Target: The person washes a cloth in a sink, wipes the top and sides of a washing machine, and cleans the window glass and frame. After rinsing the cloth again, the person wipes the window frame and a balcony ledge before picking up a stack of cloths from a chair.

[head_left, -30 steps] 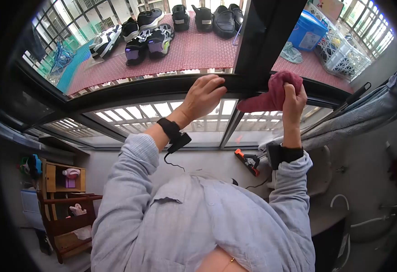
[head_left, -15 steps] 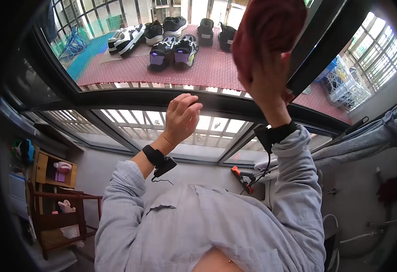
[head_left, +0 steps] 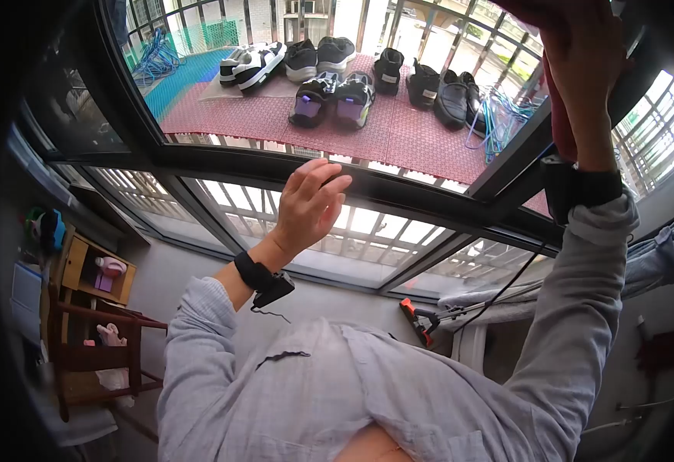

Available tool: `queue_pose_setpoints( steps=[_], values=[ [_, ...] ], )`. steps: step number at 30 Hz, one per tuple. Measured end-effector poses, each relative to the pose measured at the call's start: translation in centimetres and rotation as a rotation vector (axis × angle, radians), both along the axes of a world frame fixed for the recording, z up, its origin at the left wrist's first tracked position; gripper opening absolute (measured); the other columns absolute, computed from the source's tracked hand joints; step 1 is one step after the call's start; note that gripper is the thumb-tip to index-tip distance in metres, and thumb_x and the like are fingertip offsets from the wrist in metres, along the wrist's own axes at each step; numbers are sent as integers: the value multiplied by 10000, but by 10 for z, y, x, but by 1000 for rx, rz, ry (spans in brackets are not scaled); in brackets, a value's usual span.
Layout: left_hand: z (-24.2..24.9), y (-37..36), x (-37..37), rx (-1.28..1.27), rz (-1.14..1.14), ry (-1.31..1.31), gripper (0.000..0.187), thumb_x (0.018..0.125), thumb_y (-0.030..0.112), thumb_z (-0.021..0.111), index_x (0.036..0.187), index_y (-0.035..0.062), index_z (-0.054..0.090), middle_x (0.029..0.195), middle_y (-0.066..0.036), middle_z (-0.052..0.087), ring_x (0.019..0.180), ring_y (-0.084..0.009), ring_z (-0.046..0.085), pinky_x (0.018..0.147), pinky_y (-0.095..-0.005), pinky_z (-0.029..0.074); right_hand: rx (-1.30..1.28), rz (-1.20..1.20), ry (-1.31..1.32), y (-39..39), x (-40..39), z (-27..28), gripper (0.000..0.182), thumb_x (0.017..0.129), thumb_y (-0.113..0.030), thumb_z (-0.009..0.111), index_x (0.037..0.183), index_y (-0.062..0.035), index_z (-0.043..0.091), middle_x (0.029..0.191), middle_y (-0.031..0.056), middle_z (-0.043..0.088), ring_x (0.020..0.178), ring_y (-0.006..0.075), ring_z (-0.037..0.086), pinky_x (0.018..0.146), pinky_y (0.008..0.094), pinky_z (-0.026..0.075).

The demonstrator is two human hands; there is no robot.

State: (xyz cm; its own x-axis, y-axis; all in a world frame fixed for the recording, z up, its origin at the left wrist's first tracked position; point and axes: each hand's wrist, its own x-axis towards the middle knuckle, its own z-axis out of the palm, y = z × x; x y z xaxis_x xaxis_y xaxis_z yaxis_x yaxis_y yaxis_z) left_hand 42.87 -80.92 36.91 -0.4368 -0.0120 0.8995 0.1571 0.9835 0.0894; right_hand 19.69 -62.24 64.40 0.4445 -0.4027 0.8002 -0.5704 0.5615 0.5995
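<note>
Fingers of our left hand (head_left: 310, 204) are spread loosely and curl over the dark horizontal metal window frame bar (head_left: 221, 163), fingertips resting on its edge at about 12 o'clock from our chest; nothing is gripped in that hand. Our right hand (head_left: 583, 61) is raised at 2 o'clock, up against the dark slanted window post (head_left: 506, 169), and it is closed around a dark red cloth (head_left: 561, 123) that hangs down along the wrist. We wear a black wrist strap (head_left: 254, 271) on the left arm. Beyond the glass, at 12 o'clock, pairs of dark and white sneakers (head_left: 329, 96) sit on a red perforated mat (head_left: 398, 138). An orange-handled tool (head_left: 415, 316) lies below at 4 o'clock.
</note>
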Motion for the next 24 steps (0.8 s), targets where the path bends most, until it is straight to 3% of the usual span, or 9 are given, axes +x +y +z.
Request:
queue_pose_setpoints(
  steps=[1,4,6,8,13,16,17,21,24],
  values=[
    [10,1,0,18,-3,64,298,731,17,649,1021,69,607,1088,-99,572,1067,-310,528,911,-390,437,-73,138,41,-19,18,2,320,784,-155,596,1055,15,589,1145,246,544,1119,433,493,925,469,405],
    [40,1,1,2,13,253,306,879,198,571,1159,79,550,1259,-146,481,1223,-343,408,997,-432,351,12,258,-12,-71,50,-30,289,714,-146,636,965,-4,613,1057,210,587,1081,412,516,910,471,409],
    [61,-2,-10,-60,22,374,385,926,294,502,1249,87,499,1359,-173,391,1300,-367,311,1037,-459,286,255,325,-191,-110,53,-87,196,657,-230,646,840,-164,667,901,1,642,963,227,576,861,430,411],
    [71,-15,-25,-89,135,331,555,966,378,402,1384,25,311,1460,-247,213,1347,-422,208,1097,-477,147,287,458,-119,-136,64,-121,183,637,-234,635,785,-134,675,925,-5,655,1012,204,570,919,400,411],
    [41,-37,-67,416,-195,295,820,888,522,509,1355,-57,163,1310,-197,333,1237,-272,352,1039,-377,273,582,663,-369,-116,77,-118,310,617,-252,719,900,-131,678,1098,45,616,1154,222,492,991,405,366],
    [55,-14,-66,335,-99,344,862,821,529,611,1335,-46,227,1293,-191,346,1213,-294,361,1009,-402,308,642,788,-484,-95,67,-117,362,643,-201,744,982,-111,656,1124,78,602,1123,281,518,960,409,401],
    [64,0,-61,198,197,357,821,784,453,675,1321,-31,286,1284,-219,347,1200,-367,356,1000,-430,305,629,787,-483,-88,58,-123,416,655,-153,726,1058,-118,628,1131,91,598,1119,301,522,955,414,406],
    [68,21,-68,504,99,506,737,767,244,692,1343,-16,314,1336,-254,330,1213,-454,354,1026,-444,301,608,494,-375,-52,41,-146,604,662,-109,695,1248,-114,545,1189,111,572,1189,300,479,1006,440,350],
    [38,7,-70,397,185,433,661,802,226,612,1352,1,323,1394,-230,316,1294,-467,282,1074,-512,212,670,528,-411,-25,20,-184,559,591,-139,709,1133,-125,574,1115,93,558,1150,341,479,998,508,327]
  ],
)
